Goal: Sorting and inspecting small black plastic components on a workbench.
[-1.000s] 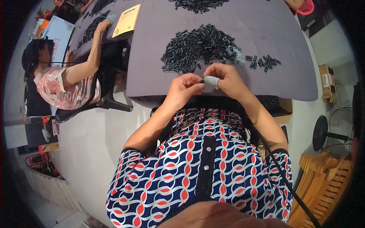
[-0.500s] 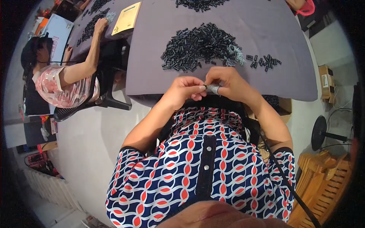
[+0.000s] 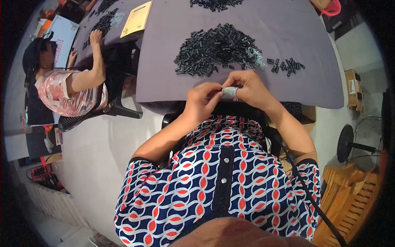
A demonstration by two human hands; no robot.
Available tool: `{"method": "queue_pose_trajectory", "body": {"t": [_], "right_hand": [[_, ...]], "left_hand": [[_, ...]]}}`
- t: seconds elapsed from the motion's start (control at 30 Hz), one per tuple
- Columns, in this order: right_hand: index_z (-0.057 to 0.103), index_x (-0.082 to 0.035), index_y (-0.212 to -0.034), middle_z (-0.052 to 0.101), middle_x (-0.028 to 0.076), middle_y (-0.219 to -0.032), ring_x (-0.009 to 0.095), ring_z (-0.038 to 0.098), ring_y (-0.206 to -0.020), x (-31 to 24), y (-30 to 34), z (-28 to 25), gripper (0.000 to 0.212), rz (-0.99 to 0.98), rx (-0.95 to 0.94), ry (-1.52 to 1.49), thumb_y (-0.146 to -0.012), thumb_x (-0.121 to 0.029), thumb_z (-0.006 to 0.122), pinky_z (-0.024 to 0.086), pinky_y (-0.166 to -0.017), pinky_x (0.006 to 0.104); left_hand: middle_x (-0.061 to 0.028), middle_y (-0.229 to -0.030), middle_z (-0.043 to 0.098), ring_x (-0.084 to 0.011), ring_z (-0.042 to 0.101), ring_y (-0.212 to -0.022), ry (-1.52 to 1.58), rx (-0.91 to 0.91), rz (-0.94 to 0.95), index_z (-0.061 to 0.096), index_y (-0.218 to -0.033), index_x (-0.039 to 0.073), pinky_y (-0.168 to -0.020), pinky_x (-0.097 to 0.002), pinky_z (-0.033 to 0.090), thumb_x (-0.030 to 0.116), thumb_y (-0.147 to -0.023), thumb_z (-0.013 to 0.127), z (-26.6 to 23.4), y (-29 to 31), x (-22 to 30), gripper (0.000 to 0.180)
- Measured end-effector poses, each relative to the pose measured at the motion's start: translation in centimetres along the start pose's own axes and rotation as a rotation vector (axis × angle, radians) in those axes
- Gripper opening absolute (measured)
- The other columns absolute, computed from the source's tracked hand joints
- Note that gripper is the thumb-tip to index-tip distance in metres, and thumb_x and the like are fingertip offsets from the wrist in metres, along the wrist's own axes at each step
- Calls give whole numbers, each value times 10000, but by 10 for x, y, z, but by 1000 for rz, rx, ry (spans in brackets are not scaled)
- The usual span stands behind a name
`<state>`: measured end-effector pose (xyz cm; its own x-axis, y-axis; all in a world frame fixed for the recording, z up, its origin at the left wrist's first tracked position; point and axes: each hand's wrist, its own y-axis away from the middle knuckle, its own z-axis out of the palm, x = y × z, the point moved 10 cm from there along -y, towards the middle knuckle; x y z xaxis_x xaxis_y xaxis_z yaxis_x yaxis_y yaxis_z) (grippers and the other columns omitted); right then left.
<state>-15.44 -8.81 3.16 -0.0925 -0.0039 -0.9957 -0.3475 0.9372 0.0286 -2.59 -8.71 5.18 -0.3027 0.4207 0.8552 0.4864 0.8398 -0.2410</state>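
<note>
My left hand (image 3: 201, 99) and my right hand (image 3: 250, 89) meet above the near edge of the table, fingertips pinched together. A small black piece (image 3: 221, 89) shows as a dark speck between them, mostly hidden by the fingers. Silvery wrapping (image 3: 229, 92) covers a digit of my right hand. Beyond my hands lies a big heap of small black tube-like pieces (image 3: 214, 47). Thin silver-coloured pieces (image 3: 256, 58) lie against its right side. Several loose black pieces (image 3: 290, 66) are spread further right.
A grey cloth (image 3: 160, 78) covers the table. At the left, a seated person (image 3: 70, 84) reaches into another black heap (image 3: 108, 22) near a yellow envelope (image 3: 136, 19). Beneath the table's right side stands an open carton (image 3: 308, 117). A black fan (image 3: 345, 143) and wooden furniture (image 3: 349, 193) are at right.
My left hand has turned, its fingers now curled over against the right fingertips, and the silvery wrapping shows more fully. The other person's hand has moved left and nearer, away from the silver pieces.
</note>
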Motion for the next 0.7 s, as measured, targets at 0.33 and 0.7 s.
{"method": "queue_pose_trajectory", "body": {"t": [0.33, 0.7], "right_hand": [[725, 10, -993, 671, 66, -883, 143, 637, -809, -26, 18, -3, 185, -200, 80, 155, -827, 26, 645, 492, -719, 270], [730, 10, -1008, 659, 70, -931, 175, 626, -859, -40, 21, 1, 215, -318, -11, -48, -824, 67, 634, 482, -765, 274]], "left_hand": [[-107, -893, 710, -150, 674, -770, 962, -280, -782, 665, -1037, -11, -687, -246, 548, 69, -945, 663, 45, 23, -54, 123], [-98, -853, 705, -135, 666, -698, 1454, -377, -911, 649, -1013, 34, -662, -233, 546, 82, -969, 620, 63, 37, -38, 71]]}}
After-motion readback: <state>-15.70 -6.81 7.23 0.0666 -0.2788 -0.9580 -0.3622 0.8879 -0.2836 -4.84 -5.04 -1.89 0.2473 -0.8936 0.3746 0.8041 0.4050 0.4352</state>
